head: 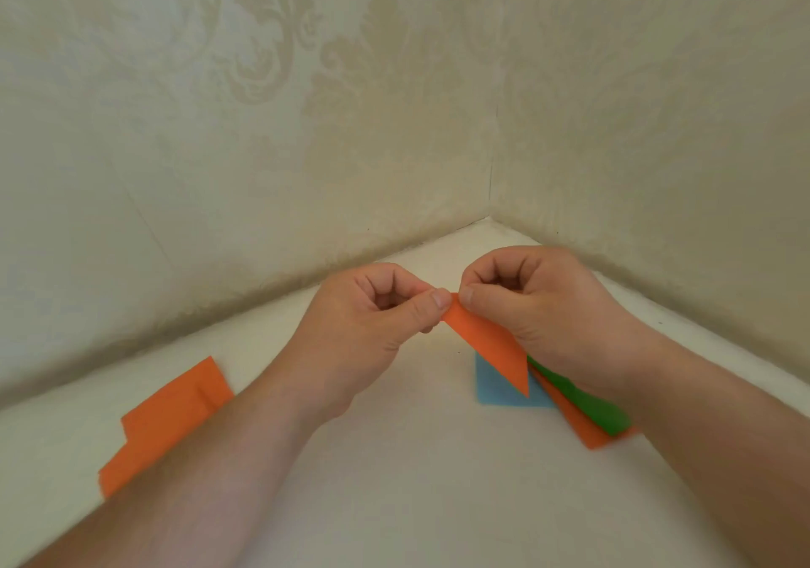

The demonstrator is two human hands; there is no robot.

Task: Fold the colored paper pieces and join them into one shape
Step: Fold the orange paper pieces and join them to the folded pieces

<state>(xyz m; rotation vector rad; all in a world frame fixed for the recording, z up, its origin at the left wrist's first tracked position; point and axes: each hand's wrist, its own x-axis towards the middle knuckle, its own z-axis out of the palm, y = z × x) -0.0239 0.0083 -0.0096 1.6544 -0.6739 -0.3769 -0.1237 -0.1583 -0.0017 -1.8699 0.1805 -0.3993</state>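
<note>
folded orange strip point(491, 344) pinched at its top end by fingers of left hand point(372, 326) and right hand point(539, 304), held above bench point(416, 458) | blue sheet point(495, 388), green piece point(587, 405) on orange piece point(583, 427) lying under right wrist | orange sheets point(171, 418) laid far left

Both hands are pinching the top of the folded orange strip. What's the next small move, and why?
Probably slide the pinch down the folded orange paper strip to sharpen its crease. The left hand and right hand grip only its upper corner, and its pointed lower end hangs free above the blue paper square.
</note>
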